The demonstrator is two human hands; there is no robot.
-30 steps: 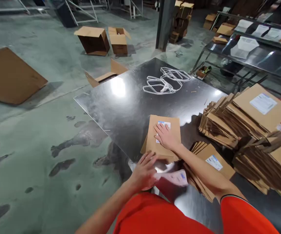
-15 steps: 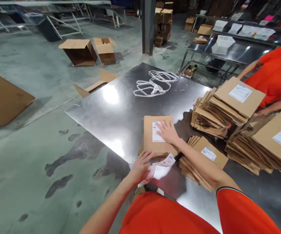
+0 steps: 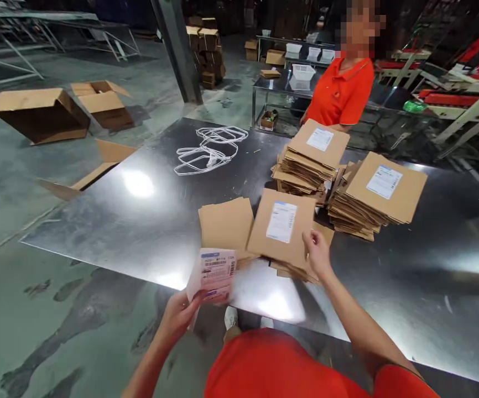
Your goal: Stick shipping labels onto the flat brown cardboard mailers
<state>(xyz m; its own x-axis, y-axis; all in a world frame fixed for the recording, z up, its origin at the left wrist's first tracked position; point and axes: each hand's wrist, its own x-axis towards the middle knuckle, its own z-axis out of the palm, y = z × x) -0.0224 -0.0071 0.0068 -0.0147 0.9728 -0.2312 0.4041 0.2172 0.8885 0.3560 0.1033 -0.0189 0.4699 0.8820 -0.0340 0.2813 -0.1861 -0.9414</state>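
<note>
My left hand (image 3: 183, 310) is closed on a strip of printed labels (image 3: 218, 275) at the table's near edge. Pinched at its right edge by my right hand (image 3: 317, 251), a labelled cardboard piece (image 3: 260, 235) lies tilted over a low stack. Its white label (image 3: 281, 221) faces up. Just left of it rests a stack of flat cardboard with a bare top (image 3: 226, 221). Two taller stacks, each with a label on top, stand behind to the right: one farther back (image 3: 318, 142), the other nearer (image 3: 384, 185).
White straps (image 3: 210, 149) lie in loops on the metal table (image 3: 152, 221). Across the table stands a person in an orange shirt (image 3: 339, 91). Open cardboard boxes (image 3: 42, 116) sit on the floor at the left, near a dark pillar (image 3: 179, 55).
The view has swung right. My right hand has gone from the labelled top of the left stack to a labelled piece over the right stack. My left hand has raised the label strip.
</note>
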